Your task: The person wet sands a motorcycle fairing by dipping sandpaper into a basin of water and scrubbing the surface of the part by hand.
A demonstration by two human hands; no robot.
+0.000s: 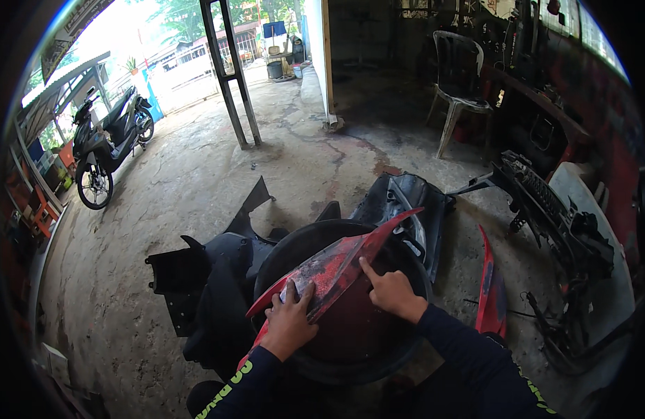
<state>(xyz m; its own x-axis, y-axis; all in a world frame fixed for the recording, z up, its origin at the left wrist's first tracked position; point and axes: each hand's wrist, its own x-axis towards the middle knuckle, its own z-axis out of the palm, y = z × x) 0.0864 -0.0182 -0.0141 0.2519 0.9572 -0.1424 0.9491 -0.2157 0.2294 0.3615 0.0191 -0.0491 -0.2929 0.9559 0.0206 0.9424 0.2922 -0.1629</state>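
A long, pointed red motorcycle fairing panel (333,269), its paint scuffed grey and dark in patches, lies slanting across a round black tub (350,373). My left hand (291,322) is on the panel's lower left part. Its fingers are bent over a small pale grey-white piece (294,289), pressed against the surface; what that piece is made of I cannot make out. On the panel's right edge rests the outstretched index finger of my right hand (394,292). The other fingers of that hand are curled, and nothing shows in them.
Black plastic body panels (224,279) lie left of the tub, and a dark, glossy panel (399,199) lies behind it. To the right are another red panel (491,290) and a black motorcycle frame part (546,216). Farther off are a parked scooter (113,140), a metal post (231,77) and a plastic chair (462,91).
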